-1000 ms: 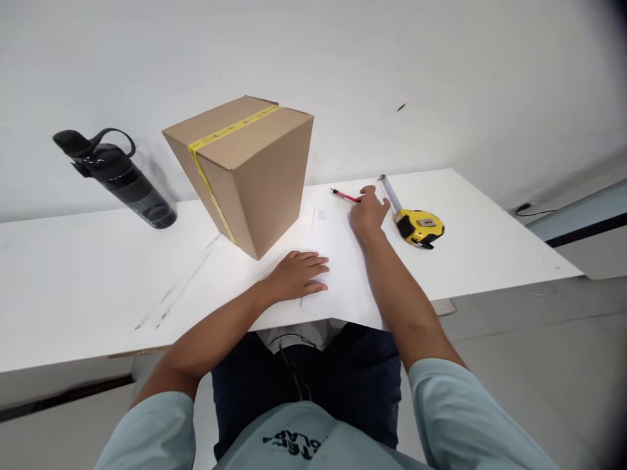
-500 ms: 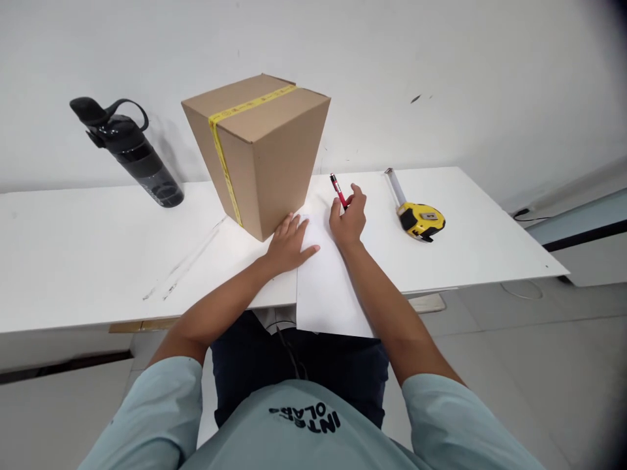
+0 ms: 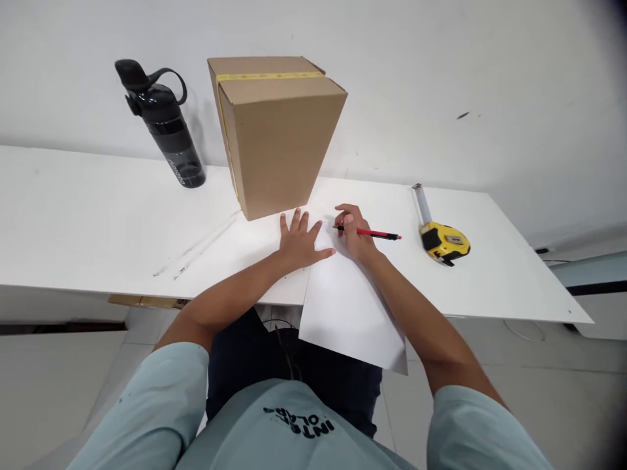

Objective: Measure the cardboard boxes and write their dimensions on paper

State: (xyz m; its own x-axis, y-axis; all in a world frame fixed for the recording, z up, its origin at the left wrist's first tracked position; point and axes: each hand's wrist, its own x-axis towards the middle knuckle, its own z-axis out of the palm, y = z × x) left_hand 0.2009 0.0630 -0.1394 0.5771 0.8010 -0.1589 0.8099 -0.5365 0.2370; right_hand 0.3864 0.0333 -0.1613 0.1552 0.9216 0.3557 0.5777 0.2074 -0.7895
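My right hand [image 3: 355, 235] is closed around a red pen [image 3: 375, 234], whose tip rests near the top of a white sheet of paper [image 3: 347, 313]. The sheet hangs over the front edge of the white table [image 3: 98, 222]. My left hand [image 3: 300, 240] lies flat with fingers spread on the sheet's top left corner, just in front of a brown cardboard box [image 3: 277, 140] sealed with yellow tape.
A yellow tape measure [image 3: 443, 240] with a short length of blade pulled out lies to the right of my right hand. A dark water bottle [image 3: 164, 124] stands at the back left beside the box, near the white wall.
My right hand picked the pen up from the table and brought it back to the paper. My left hand slid forward toward the box. The sheet now hangs further off the edge.
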